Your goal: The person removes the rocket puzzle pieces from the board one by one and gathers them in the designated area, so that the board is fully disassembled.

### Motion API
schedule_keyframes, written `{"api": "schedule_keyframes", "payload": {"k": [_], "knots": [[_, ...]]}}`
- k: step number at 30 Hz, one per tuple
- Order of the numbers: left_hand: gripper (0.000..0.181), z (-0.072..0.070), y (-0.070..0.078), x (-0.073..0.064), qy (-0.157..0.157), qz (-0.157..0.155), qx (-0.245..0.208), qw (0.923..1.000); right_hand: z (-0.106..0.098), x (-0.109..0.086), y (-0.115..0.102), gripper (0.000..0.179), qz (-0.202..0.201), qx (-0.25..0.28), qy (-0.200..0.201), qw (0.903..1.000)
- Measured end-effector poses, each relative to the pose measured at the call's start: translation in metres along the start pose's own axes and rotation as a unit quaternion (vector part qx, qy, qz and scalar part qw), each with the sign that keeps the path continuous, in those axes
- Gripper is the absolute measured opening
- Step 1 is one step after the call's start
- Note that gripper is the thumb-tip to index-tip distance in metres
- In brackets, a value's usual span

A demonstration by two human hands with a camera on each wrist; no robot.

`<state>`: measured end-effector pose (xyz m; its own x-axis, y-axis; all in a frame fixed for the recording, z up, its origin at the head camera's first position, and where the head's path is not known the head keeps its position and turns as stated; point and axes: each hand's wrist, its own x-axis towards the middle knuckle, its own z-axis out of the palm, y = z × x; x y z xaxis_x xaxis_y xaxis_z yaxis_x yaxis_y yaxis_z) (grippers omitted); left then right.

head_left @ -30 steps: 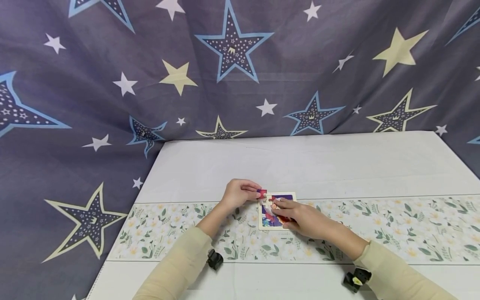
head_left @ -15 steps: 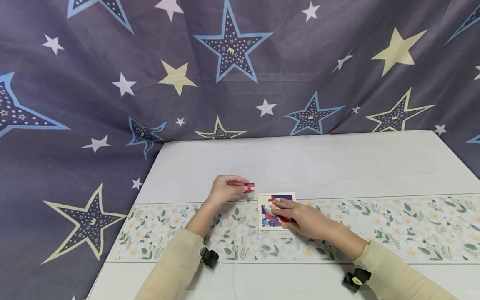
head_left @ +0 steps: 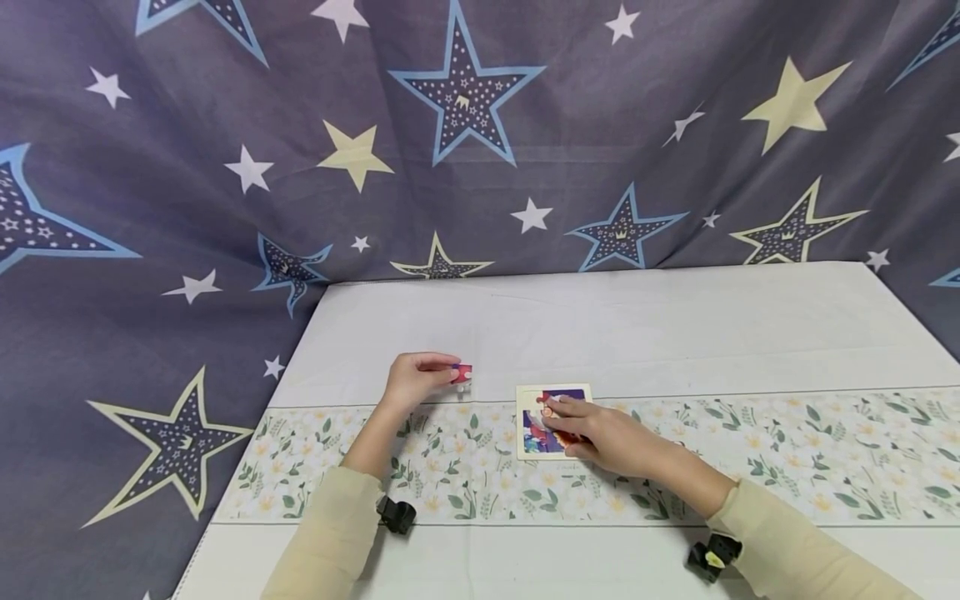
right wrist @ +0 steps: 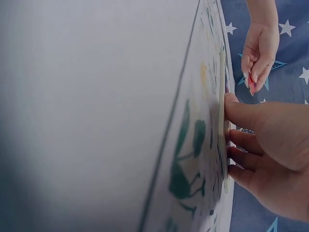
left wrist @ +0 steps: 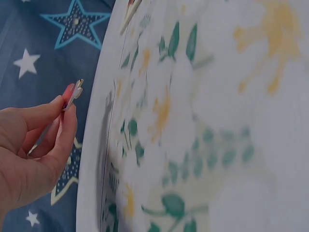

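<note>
My left hand [head_left: 411,381] pinches a red and purple jigsaw piece [head_left: 462,374] between thumb and fingers, over the white part of the table left of the puzzle. The left wrist view shows that piece [left wrist: 72,96] almost edge-on at the fingertips. A small square puzzle board [head_left: 529,398] with a cream frame lies flat on the floral band. Its upper left corner shows bare, while coloured pieces fill much of the rest. My right hand [head_left: 617,439] rests on the board's right side, fingers extended over the picture. In the right wrist view its fingertips and thumb touch the board [right wrist: 222,108].
A white table cover [head_left: 600,325] with a floral band [head_left: 750,450] spreads under both hands. Behind and to the left hangs a dark curtain [head_left: 285,100] printed with stars. Black wrist cameras [head_left: 396,515] are strapped at both sleeves.
My left hand has carried the jigsaw piece away from the board's upper left corner, leftward and slightly back. The right hand and the board have stayed in place.
</note>
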<state>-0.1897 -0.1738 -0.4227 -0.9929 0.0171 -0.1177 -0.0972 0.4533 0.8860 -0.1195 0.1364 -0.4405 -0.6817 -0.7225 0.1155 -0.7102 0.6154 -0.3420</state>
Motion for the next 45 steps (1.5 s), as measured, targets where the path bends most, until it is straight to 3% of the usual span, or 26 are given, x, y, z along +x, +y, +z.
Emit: {"api": "schedule_keyframes", "payload": {"k": [6, 12, 15, 21, 29, 45], "knots": [[0.023, -0.012, -0.009, 0.001, 0.024, -0.011, 0.026, 0.9993, 0.000, 0.000, 0.001, 0.048, -0.004, -0.003, 0.002, 1.0000], [0.022, -0.019, -0.017, 0.002, 0.051, -0.045, 0.034, 0.9971, 0.000, 0.000, 0.001, 0.048, -0.003, 0.003, 0.001, 1.0000], [0.020, -0.021, -0.019, 0.001, 0.060, -0.053, 0.058, 0.9951, 0.000, 0.000, 0.000, 0.048, -0.002, 0.006, 0.001, 1.0000], [0.018, -0.025, -0.022, -0.002, 0.071, -0.044, 0.122, 0.9890, 0.000, 0.000, 0.000, 0.048, -0.002, 0.002, 0.001, 1.0000], [0.017, -0.028, -0.021, -0.006, 0.076, -0.014, 0.159, 0.9843, 0.000, 0.000, 0.000, 0.049, -0.001, 0.003, 0.000, 1.0000], [0.014, -0.026, -0.022, -0.006, 0.089, 0.007, 0.190, 0.9777, 0.003, 0.000, 0.003, 0.048, -0.003, 0.007, -0.001, 1.0000]]}}
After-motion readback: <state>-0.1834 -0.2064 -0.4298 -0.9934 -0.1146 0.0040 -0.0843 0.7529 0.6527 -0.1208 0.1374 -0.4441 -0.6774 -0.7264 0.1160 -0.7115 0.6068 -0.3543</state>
